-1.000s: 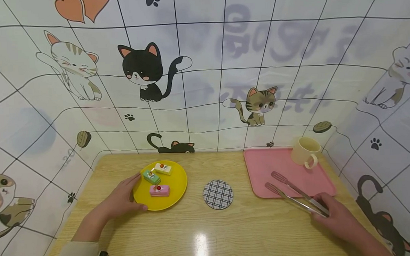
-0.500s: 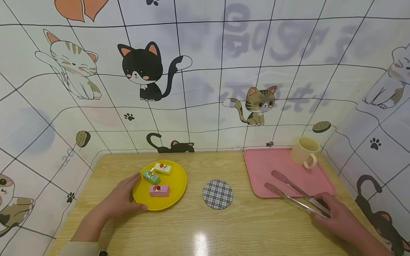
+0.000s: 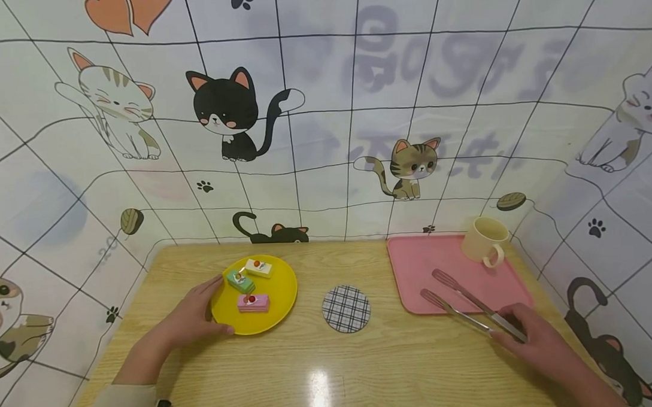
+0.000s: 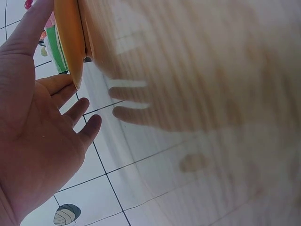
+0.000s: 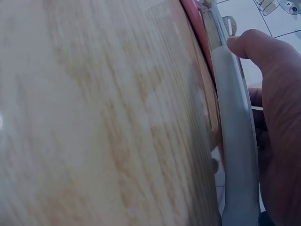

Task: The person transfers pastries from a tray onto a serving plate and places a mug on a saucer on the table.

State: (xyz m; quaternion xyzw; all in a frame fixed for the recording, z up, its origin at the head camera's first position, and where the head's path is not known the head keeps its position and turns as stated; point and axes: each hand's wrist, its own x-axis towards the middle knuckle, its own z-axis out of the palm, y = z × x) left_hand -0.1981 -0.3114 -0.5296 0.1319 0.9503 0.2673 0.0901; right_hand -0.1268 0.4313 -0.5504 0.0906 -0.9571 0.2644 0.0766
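My left hand [image 3: 197,313] holds the left rim of a round yellow plate [image 3: 283,289], its thumb at the near side and its fingers at the far side. On the plate lie three small toy cake slices: a pink one [image 3: 253,303], a green one [image 3: 240,282] and a white one [image 3: 259,267]. My right hand [image 3: 541,340] grips metal tongs [image 3: 472,297] by the handle end. The tong tips are apart and overlap the pink tray [image 3: 425,254], with nothing between them. In the right wrist view the thumb presses on the broad tong handle [image 5: 237,132].
A cream mug [image 3: 485,240] stands at the tray's back right corner. Between plate and tray lies a round checked coaster [image 3: 346,309]. The wooden table [image 3: 320,359] meets a wall covering [image 3: 324,137] with printed cats at its back and sides.
The tong arms have spread slightly farther apart, and my right fingers have shifted a little on the handles. My left hand and the plate have stayed where they were.
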